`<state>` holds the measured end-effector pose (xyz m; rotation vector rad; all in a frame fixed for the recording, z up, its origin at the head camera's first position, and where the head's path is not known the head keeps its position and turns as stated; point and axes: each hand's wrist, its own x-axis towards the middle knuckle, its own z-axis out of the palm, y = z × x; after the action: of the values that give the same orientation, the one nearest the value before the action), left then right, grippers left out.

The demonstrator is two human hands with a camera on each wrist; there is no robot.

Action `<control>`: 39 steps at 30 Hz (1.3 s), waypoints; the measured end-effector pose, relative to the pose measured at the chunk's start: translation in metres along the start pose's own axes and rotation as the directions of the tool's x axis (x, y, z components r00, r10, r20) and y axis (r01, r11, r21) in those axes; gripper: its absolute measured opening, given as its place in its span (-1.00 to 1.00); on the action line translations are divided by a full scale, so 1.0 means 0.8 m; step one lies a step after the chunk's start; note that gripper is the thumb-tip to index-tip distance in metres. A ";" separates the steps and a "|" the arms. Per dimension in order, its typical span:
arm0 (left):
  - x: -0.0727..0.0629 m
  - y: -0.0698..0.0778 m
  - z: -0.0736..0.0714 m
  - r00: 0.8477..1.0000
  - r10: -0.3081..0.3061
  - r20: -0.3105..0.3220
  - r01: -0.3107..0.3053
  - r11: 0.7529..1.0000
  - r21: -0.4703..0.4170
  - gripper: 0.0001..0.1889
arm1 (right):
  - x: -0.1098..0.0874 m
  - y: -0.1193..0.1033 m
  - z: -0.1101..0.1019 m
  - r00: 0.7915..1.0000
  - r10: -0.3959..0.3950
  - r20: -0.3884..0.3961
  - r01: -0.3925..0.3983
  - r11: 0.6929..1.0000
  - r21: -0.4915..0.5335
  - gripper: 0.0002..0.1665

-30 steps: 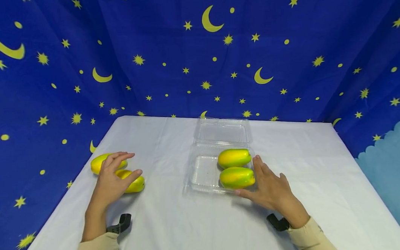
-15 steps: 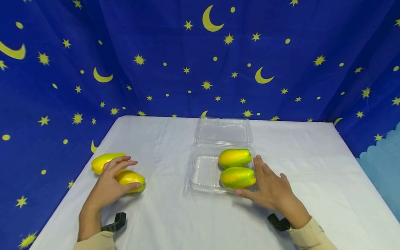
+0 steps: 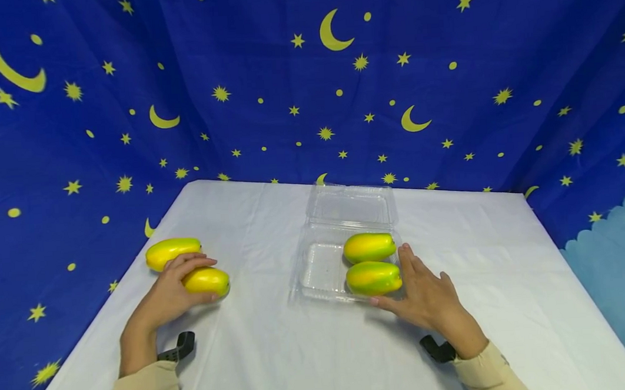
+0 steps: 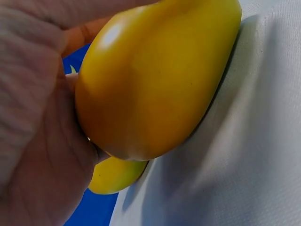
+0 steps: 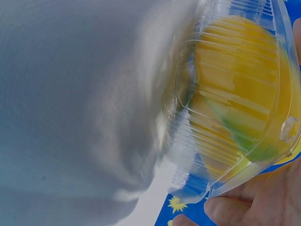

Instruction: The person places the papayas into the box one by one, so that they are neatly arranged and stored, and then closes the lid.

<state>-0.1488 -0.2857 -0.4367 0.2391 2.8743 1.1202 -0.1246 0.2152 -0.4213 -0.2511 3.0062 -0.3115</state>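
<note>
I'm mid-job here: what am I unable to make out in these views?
Head view: left end of the near loose fruit, behind the left hand.
Left wrist view: one end of that fruit, beyond the top edge.
Right wrist view: much of the right hand, beyond the right and bottom edges.

Blue curtain (image 3: 262, 50) with yellow moons (image 3: 327, 34), stars (image 3: 297, 41), behind white-covered table (image 3: 278, 350); pale-blue patch (image 3: 613, 267) at right.

Text, labels, numbers — none can be read.
</note>
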 end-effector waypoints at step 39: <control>0.022 0.043 0.015 0.976 0.159 -0.150 -0.171 0.982 -0.076 -0.33 | -0.001 0.002 0.001 1.000 -0.008 -0.010 0.008 1.000 -0.012 0.58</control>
<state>-0.1602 -0.2496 -0.4220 0.4175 2.9647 1.3425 -0.1243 0.2166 -0.4221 -0.2636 3.0181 -0.2964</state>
